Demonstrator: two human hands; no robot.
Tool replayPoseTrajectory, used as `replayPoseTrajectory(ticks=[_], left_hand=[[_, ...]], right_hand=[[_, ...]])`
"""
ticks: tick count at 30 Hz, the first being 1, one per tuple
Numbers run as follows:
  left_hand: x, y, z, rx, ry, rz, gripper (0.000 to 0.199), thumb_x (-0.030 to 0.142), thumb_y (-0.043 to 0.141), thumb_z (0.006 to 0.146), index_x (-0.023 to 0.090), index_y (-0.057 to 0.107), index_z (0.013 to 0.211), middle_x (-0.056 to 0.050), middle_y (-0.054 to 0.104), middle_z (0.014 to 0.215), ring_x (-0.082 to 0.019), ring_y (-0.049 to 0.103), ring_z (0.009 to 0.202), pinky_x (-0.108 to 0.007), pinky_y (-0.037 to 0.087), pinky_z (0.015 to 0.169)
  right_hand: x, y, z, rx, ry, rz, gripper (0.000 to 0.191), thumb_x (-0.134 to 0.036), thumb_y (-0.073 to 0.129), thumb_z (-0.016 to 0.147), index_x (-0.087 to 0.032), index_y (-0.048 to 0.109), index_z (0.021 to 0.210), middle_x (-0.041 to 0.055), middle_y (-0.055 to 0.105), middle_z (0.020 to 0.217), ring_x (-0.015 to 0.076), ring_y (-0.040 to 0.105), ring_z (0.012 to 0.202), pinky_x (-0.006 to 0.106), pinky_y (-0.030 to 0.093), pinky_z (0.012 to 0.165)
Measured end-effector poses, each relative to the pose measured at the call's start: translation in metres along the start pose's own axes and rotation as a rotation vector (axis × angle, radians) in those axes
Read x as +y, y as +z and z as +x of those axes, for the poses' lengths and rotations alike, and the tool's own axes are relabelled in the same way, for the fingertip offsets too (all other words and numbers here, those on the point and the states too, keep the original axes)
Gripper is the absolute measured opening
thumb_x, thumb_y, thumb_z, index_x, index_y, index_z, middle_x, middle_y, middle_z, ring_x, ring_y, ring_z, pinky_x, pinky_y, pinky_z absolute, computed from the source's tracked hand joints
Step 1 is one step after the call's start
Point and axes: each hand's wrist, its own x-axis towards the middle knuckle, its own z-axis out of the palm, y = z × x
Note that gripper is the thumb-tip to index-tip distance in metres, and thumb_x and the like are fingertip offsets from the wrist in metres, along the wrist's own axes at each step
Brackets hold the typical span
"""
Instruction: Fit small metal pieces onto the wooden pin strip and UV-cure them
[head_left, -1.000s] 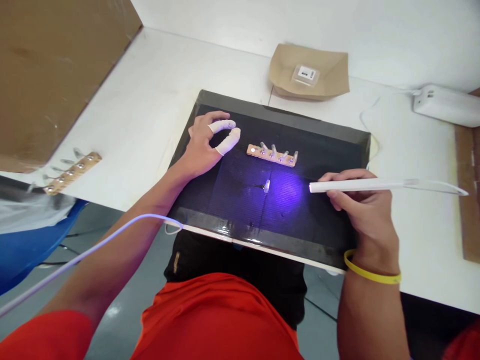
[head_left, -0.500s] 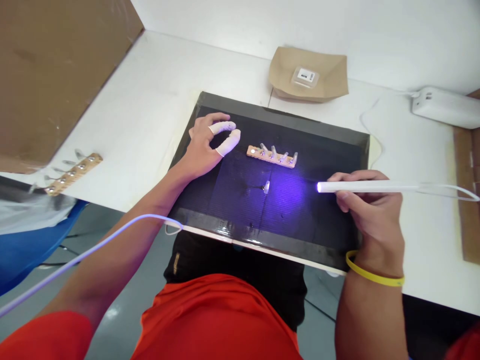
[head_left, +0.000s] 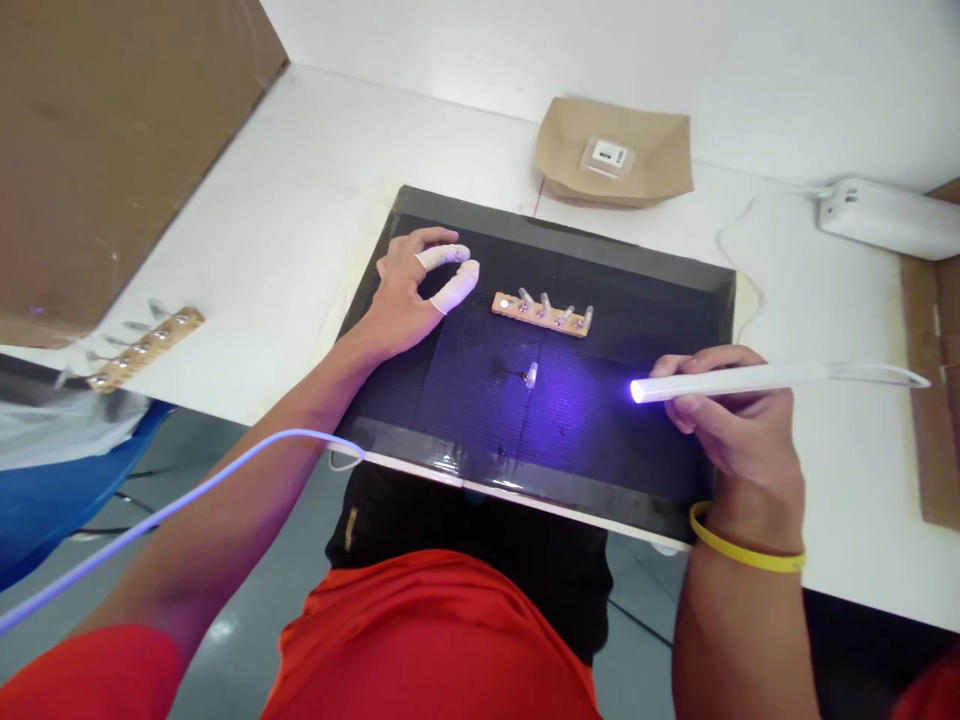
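Two bare forearms (head_left: 277, 500) reach forward from a person in a red shirt (head_left: 442, 640), with a pale cable (head_left: 202, 488) crossing above the left one. A yellow wristband (head_left: 742, 545) circles the right wrist. Beyond it, the right hand (head_left: 739, 420) grasps a white pen-shaped light (head_left: 727, 382) between thumb and fingers, its glowing tip pointing left over a black board (head_left: 637, 470). Violet light pools on the board's middle; at the pool's left edge lies a small clear-tipped piece (head_left: 531, 376), touched by neither hand. Just behind it, a wooden strip (head_left: 540, 313) carries four similar clear tips, slanted at differing angles (a white dot marks its left end). Left of this strip rests the left hand (head_left: 409, 295), relaxed and holding nothing visible, its covered thumb and forefinger curved close together. Well apart, on the white table (head_left: 322, 180) at far left, sits another wooden strip (head_left: 146, 350). Farther back are a white power block (head_left: 889, 218), right, and a cardboard tray (head_left: 555, 145) containing a clear box (head_left: 607, 158).
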Motion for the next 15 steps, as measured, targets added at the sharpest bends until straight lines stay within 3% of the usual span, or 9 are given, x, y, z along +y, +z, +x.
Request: replayPoseTrajectory(ticks=[5, 15], left_hand=[[0.0019, -0.0019, 0.0005, -0.015, -0.020, 0.000, 0.026, 0.048, 0.064, 0.101, 0.030, 0.076, 0.115, -0.003, 0.069, 0.138, -0.027, 0.057, 0.135, -0.052, 0.039, 0.124], [0.0024, -0.0012, 0.0001, -0.005, -0.009, 0.007, 0.020, 0.043, 0.065, 0.101, 0.031, 0.076, 0.113, -0.003, 0.069, 0.139, -0.028, 0.058, 0.135, -0.055, 0.039, 0.124]], right_hand=[[-0.0010, -0.0009, -0.0020, -0.090, 0.034, -0.034, 0.025, -0.016, 0.091, 0.068, -0.023, 0.076, 0.086, 0.0035, 0.080, 0.081, 0.0079, 0.052, 0.047, 0.023, 0.042, 0.043], [0.0037, 0.0035, 0.0022, 0.062, -0.045, -0.028, 0.028, -0.016, 0.093, 0.067, -0.025, 0.075, 0.086, 0.0021, 0.075, 0.076, 0.0123, 0.058, 0.050, 0.024, 0.038, 0.039]])
